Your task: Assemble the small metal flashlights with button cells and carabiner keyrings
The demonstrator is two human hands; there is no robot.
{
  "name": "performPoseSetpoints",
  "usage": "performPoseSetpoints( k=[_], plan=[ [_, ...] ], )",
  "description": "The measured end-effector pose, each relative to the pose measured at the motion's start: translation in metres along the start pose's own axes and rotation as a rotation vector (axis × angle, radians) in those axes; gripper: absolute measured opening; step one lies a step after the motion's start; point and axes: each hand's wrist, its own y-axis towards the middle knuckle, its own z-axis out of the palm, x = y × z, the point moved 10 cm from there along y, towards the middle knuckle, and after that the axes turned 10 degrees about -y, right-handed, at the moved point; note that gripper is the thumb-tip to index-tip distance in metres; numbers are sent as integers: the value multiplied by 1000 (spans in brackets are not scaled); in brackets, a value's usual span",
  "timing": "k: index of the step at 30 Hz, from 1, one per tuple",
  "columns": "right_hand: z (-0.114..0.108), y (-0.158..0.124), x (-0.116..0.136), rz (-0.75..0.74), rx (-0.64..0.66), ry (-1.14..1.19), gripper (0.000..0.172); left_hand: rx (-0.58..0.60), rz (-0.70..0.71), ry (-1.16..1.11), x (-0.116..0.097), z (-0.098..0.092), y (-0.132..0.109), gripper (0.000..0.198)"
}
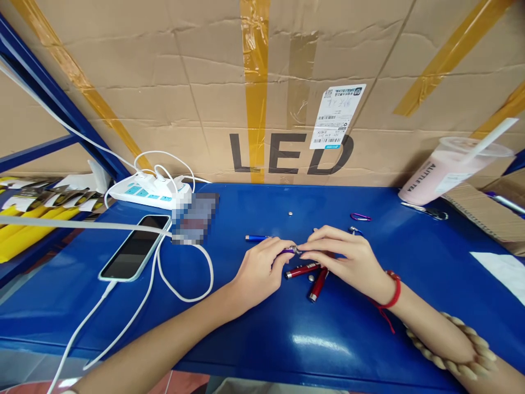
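Note:
My left hand [258, 271] pinches a small purple metal tube [289, 250], like a mini flashlight, with its silvery end pointing right. My right hand [348, 257] has thumb and fingertips closed at that silvery end; whatever sits between them is too small to make out. Beneath the right fingers lie two similar red tubes, one red tube [301, 270] to the left and another red tube [319, 285] nearer me. A round silver button cell [311, 278] rests between them. Behind my left hand a blue tube [256, 238] partly shows.
Farther back are a small silver piece [290, 213] and a purple carabiner [360, 217]. A phone [135, 249], white cables and a power strip [151, 191] occupy the left. At right stands a tilted drink cup [447, 172]. A large cardboard box [205, 82] walls the back.

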Motion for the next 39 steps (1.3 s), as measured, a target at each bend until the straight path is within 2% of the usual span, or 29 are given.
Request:
performPoseSetpoints(
  k=[4, 9, 13, 18, 22, 28, 33, 39],
  plan=[
    [-4, -1, 8, -84, -9, -92, 17, 30, -1, -12, 0, 3, 0, 23],
    [-4, 0, 4, -88, 39, -59, 18, 89, 35, -29, -1, 10, -2, 22],
    [5, 3, -5, -7, 135, 97, 15, 159, 35, -30, -3, 18, -5, 24],
    [14, 2, -13, 102, 215, 155, 20, 151, 16, -72, -3, 17, -5, 22],
    [20, -2, -16, 160, 244, 193, 25, 184, -21, -185, 0, 19, -6, 14],
    [29, -5, -25, 310, 259, 245, 21, 166, -105, -256, 9, 21, -11, 9],
    [38, -10, -33, 500, 252, 357, 21, 89, 27, -78, 1, 13, -12, 13],
    [60, -25, -40, 714, 414, 515, 30, 46, 248, 147, -17, 9, -13, 20]
  ],
)
